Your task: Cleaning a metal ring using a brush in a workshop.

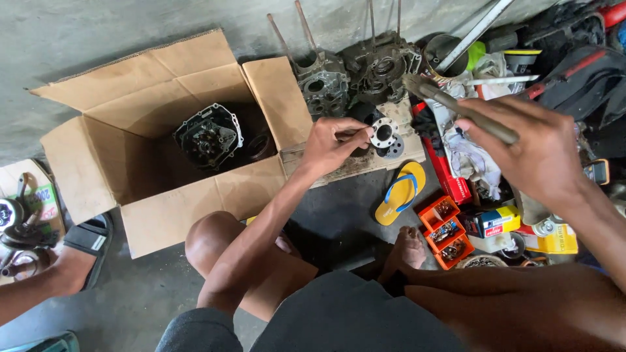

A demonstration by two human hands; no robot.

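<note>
My left hand [331,145] pinches a small round metal plate [384,133] with a centre hole and several bolt holes, held over a wooden board [365,164]. A second dark round part [394,149] lies just under it on the board. My right hand [535,153] is raised at the right and grips a long grimy tool [456,107] whose flat tip points up-left toward two engine crankcase halves [355,75] with long studs. I sit on the floor with my knees [215,241] and bare foot [407,248] below the hands.
An open cardboard box [150,150] on the left holds a dark engine cover [208,135]. A yellow flip-flop [400,193], orange parts trays [446,231], small cartons, rags and tools crowd the right. Another person's sandalled foot [78,251] and loose metal parts lie at far left.
</note>
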